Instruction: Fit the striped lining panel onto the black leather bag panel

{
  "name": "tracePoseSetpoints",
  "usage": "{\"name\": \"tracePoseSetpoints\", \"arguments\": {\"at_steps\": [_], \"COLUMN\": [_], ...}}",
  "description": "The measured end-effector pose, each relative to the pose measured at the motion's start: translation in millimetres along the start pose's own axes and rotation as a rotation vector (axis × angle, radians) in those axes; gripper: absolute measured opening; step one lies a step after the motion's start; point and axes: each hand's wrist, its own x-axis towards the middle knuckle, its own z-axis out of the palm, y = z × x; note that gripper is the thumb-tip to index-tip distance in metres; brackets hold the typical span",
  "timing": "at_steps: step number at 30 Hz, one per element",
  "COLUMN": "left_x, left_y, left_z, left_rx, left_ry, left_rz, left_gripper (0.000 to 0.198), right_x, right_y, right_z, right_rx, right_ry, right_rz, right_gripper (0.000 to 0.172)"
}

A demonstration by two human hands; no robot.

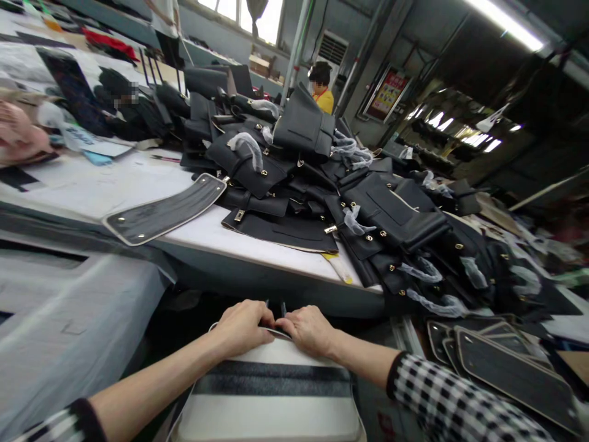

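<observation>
A white piece with a dark band across it (271, 414) lies low in the middle, close to my body. At its far edge my left hand (243, 328) is closed, the thumb on top and the fingers curled over the rim. My right hand (310, 331) grips the same edge just beside it, the two thumbs nearly touching. Between the hands two small dark upright tips (283, 308) stick up; what they belong to is hidden. The undersides of the fingers are out of sight.
Black leather bag parts (304, 126) with gold fittings are heaped on the white table (184, 236) ahead. A dark trimmed panel (168, 210) overhangs its edge. More panels (510, 371) are stacked at the right. A covered surface (83, 331) stands left. A person in yellow (324, 100) is behind the heap.
</observation>
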Motion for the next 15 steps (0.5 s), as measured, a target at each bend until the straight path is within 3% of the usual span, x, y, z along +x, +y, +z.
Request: {"name": "tracePoseSetpoints", "arguments": {"at_steps": [6,11,15], "left_x": [-11,-1,3], "left_y": [-5,-6,-8], "left_z": [4.0,0.4,-3.9], "left_rx": [-0.017,-0.005,0.042], "left_ry": [0.040,0.014,-0.015], "left_rz": [0.065,-0.017,0.040], "left_gripper": [0.014,0.017,0.024], "right_x": [3,6,4], "right_y": [-7,-11,-16], "right_z": [-1,0,-6], "right_rx": [-0.075,-0.127,-0.140], "right_ry": [-0.032,-0.067,-0.085], "right_rz": [-0.062,-0.063,-0.098], "right_gripper": [0.037,0.041,0.038]}}
